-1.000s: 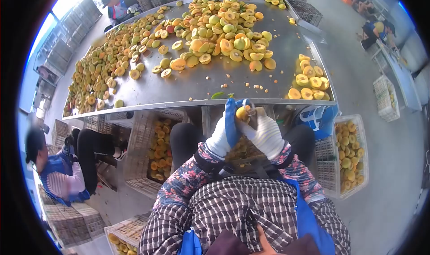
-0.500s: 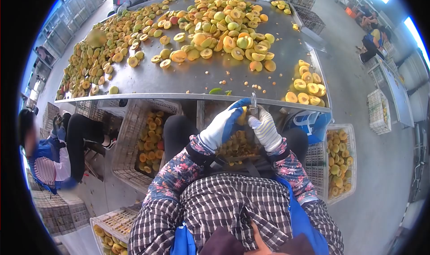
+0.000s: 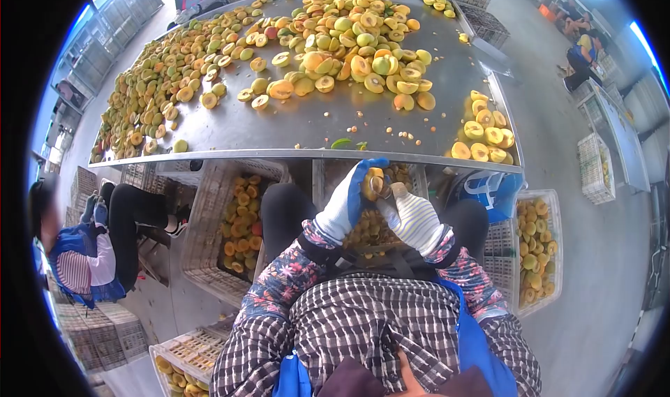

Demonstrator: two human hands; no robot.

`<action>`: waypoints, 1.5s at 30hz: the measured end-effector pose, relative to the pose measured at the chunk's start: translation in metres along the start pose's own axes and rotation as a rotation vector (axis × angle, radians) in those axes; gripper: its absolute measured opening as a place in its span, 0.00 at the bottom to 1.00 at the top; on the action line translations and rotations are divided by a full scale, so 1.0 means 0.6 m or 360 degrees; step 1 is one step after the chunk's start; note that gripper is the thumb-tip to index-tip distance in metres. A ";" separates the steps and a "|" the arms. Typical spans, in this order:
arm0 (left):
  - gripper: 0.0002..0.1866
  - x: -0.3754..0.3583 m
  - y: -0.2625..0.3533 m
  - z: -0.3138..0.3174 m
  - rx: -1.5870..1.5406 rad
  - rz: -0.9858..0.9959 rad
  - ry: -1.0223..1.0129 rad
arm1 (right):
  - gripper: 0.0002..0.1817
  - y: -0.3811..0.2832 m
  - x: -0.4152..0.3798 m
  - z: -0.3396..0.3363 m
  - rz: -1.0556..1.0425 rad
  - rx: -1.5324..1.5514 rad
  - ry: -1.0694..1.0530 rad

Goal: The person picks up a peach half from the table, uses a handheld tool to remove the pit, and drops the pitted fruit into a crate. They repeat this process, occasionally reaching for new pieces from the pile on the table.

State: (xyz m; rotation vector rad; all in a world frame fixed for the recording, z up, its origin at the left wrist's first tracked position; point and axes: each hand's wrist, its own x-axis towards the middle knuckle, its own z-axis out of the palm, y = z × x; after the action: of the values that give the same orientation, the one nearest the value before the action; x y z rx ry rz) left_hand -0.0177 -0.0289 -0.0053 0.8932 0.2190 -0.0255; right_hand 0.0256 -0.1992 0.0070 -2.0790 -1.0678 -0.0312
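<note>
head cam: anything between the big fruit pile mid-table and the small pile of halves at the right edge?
Mostly bare metal table between the big fruit pile and the small pile of halves; only a few small scattered bits lie there, as the head view shows.

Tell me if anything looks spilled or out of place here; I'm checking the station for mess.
Small pits and scraps lie scattered on the bare metal table, and a green leaf sits at its near edge. Otherwise nothing stands out: the left hand holds a fruit half, with the right hand against it.

No legible text, label or number anywhere; white marks on blue bag (image 3: 488, 188) unreadable.
</note>
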 end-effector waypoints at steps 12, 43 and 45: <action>0.26 -0.002 -0.007 -0.012 0.0278 0.0020 0.0112 | 0.15 0.016 -0.007 0.022 0.0077 -0.0251 -0.0395; 0.43 0.034 -0.012 -0.046 0.0737 -0.0008 0.0059 | 0.26 0.026 0.010 0.015 0.1419 0.1677 -0.1194; 0.43 0.037 -0.016 -0.045 0.0770 0.0041 0.0091 | 0.30 0.068 -0.008 0.066 0.0483 0.0925 -0.0795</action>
State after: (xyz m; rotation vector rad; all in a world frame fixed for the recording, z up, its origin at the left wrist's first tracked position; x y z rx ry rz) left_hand -0.0021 -0.0125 -0.0337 1.3796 0.2600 -0.0297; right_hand 0.0387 -0.1903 -0.0476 -1.7116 -0.8818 0.8840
